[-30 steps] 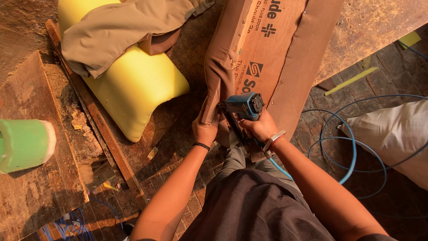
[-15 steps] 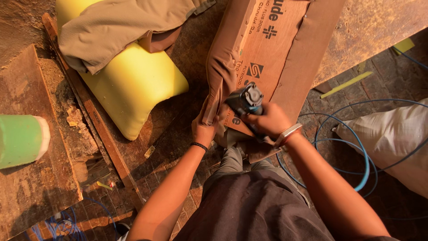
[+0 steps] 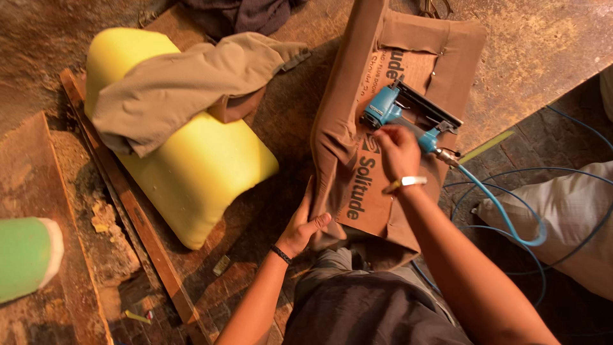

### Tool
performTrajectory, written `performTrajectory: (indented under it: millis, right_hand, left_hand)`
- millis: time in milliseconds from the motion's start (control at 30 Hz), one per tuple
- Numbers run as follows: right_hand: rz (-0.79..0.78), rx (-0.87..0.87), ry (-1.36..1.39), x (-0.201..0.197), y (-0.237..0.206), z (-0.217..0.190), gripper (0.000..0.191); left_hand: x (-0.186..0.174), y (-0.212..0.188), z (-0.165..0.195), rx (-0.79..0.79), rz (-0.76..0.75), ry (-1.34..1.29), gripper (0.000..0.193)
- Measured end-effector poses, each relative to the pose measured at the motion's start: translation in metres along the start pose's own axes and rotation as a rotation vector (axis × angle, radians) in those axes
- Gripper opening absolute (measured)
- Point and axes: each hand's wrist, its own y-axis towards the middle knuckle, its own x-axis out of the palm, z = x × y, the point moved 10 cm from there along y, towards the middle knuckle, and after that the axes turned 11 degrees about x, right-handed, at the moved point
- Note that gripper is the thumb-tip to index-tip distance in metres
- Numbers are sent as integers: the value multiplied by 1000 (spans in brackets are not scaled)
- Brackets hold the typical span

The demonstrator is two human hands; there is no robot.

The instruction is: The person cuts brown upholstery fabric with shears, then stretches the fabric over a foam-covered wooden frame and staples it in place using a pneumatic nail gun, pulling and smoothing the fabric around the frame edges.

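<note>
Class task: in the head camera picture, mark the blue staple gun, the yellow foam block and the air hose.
Staple gun [image 3: 385, 108], head view, on its blue body.
Foam block [image 3: 198, 172], head view, on its bare yellow top.
Air hose [image 3: 504, 214], head view, on the blue curve below the gun.

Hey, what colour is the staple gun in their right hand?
Bright blue with a black magazine; the staple gun in the right hand shows best in the head view.

A curved yellow foam cushion [image 3: 191, 166] draped with tan cloth [image 3: 185, 89] lies beside a long wooden slat [image 3: 128, 204], a green foam roll [image 3: 22, 265] and a white sack [image 3: 568, 217].
</note>
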Motion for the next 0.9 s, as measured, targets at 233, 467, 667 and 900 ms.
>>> performTrajectory:
  millis: [233, 467, 667, 900]
  right_hand:
    - [-397, 709, 820, 96, -41, -12, 49]
    - [-34, 114, 961, 80, -20, -11, 31]
    - [-3, 84, 815, 76, -15, 30, 30]
    - [34, 15, 715, 81, -17, 41, 30]
  left_hand:
    - [-17, 106, -1, 137, 31, 35, 104]
    - [-14, 110, -1, 233, 92, 250, 108]
    - [-11, 112, -12, 144, -21, -67, 103]
    - [-8, 133, -2, 293, 12, 209, 77]
